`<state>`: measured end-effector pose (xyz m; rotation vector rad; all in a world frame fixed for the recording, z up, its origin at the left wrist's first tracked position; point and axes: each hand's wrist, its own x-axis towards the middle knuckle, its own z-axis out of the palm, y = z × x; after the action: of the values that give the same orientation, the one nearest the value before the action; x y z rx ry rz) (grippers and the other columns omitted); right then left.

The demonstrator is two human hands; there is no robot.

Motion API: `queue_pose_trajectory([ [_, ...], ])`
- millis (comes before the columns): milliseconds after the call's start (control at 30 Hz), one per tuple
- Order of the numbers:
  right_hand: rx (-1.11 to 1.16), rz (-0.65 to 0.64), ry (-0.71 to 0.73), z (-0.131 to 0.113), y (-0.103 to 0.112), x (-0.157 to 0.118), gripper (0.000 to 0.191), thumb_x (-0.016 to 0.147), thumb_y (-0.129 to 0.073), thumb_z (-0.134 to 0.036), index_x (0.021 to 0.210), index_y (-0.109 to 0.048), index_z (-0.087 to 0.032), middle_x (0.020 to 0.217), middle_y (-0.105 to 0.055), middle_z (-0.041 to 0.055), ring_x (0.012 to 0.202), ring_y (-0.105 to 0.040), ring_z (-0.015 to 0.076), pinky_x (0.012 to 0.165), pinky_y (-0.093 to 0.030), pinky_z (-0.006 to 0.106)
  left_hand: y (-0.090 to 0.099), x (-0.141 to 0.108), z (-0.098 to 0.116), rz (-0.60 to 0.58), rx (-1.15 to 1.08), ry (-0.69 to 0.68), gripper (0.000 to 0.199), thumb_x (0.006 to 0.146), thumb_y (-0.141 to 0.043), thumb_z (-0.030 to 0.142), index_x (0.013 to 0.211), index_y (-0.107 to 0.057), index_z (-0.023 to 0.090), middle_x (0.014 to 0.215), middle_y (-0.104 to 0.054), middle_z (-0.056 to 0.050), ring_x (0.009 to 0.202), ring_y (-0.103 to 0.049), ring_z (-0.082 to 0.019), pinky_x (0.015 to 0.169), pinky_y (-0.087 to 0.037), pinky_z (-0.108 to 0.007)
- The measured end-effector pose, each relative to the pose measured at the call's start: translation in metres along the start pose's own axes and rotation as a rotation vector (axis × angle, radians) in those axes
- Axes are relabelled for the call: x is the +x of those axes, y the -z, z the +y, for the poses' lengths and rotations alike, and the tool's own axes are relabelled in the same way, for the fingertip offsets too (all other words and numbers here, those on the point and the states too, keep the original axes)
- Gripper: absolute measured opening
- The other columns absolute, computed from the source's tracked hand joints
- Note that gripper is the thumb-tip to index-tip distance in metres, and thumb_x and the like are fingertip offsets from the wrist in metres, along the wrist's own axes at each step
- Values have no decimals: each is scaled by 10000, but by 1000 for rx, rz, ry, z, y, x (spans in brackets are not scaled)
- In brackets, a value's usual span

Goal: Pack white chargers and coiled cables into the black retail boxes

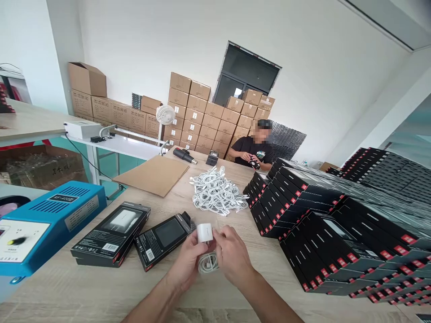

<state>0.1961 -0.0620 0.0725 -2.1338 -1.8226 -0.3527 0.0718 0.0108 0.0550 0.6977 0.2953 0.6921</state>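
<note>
A white charger plug (204,233) stands upright between my two hands, over the wooden table. My left hand (189,256) is closed on it, thumb across its lower front. Just below the plug hangs a coiled white cable (208,264), partly behind my fingers. My right hand (233,253) is beside the plug with its fingers pinched together at the plug's right edge; what they grip is hidden. Something clear and blurred, like thin plastic, shows around the plug. Left of my hands lies a black box with a window (164,235), its end flap up.
Beyond my hands is a pile of white cables (217,190). Black boxes (313,251) are stacked at right. At left are more black boxes (112,231), a blue machine (67,215) and a cardboard sheet (155,174). A heat gun (184,155) lies farther back; a co-worker (256,146) sits opposite.
</note>
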Motion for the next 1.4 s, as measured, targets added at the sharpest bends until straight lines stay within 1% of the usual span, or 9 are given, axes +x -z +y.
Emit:
queue_pose_trajectory([
  [133, 273, 61, -40, 11, 1, -4, 355, 1000, -485, -210, 1268, -698, -303, 971, -608, 74, 929, -582, 238, 848, -531, 391, 5, 0, 9, -20, -60, 30, 505, 576, -850, 192, 1059, -704, 181, 1015, -775, -93, 971, -724, -267, 884, -547, -356],
  [233, 507, 145, -78, 15, -10, -10, 371, 1007, -497, -273, 1338, -638, -366, 1123, -599, 82, 1091, -572, 242, 978, -527, 421, 6, -2, 14, -17, -85, 57, 530, 550, -856, 172, 1058, -707, 181, 985, -777, -96, 907, -731, -260, 834, -568, -369],
  [467, 692, 347, -179, -6, -52, -10, 407, 1023, -403, -260, 1351, -635, -322, 1232, -585, 118, 1140, -597, 225, 996, -534, 384, 4, -2, 11, 37, -85, 8, 526, 536, -812, 117, 1041, -695, 198, 954, -777, -73, 846, -726, -236, 762, -565, -322],
  [567, 834, 321, -198, -12, -57, -1, 414, 1017, -395, -256, 1352, -638, -270, 1196, -654, 117, 1108, -633, 212, 977, -546, 358, 8, 1, 14, 90, -70, -16, 498, 510, -763, 67, 988, -700, 189, 902, -774, -56, 790, -714, -207, 722, -549, -288],
  [667, 947, 156, -201, -11, -43, 4, 406, 1011, -442, -304, 1374, -619, -267, 1218, -703, 94, 1123, -651, 211, 1008, -532, 354, 14, 3, 19, 121, -102, -20, 501, 497, -735, 63, 983, -701, 179, 907, -778, -62, 854, -721, -234, 778, -563, -323],
  [767, 920, 14, -154, -8, -22, 3, 452, 1006, -454, -335, 1450, -533, -294, 1319, -673, 72, 1215, -616, 221, 1081, -481, 378, 18, 5, 24, 105, -100, -6, 520, 495, -734, 72, 1004, -694, 169, 919, -781, -84, 874, -719, -259, 779, -565, -352],
  [900, 905, -32, -160, -8, -13, -1, 473, 1029, -391, -366, 1490, -475, -296, 1397, -629, 57, 1302, -563, 224, 1124, -441, 390, 17, 4, 25, 105, -70, -1, 535, 492, -720, 86, 1019, -686, 177, 867, -768, -64, 779, -699, -235, 732, -553, -346],
  [1200, 684, 138, -124, -11, -53, -10, 528, 1021, -301, -249, 1542, -392, -257, 1197, -694, 94, 1069, -659, 218, 972, -537, 364, 15, 6, 12, 122, -87, 43, 479, 481, -661, 61, 942, -671, 189, 798, -743, -35, 698, -670, -189, 653, -526, -289],
  [1400, 816, 192, -142, -19, -60, 3, 504, 1021, -318, -246, 1504, -463, -233, 1260, -680, 102, 1155, -630, 223, 1037, -505, 378, 21, 9, 17, 139, -103, 49, 446, 506, -656, 40, 933, -674, 168, 788, -743, -35, 675, -665, -170, 635, -533, -271],
])
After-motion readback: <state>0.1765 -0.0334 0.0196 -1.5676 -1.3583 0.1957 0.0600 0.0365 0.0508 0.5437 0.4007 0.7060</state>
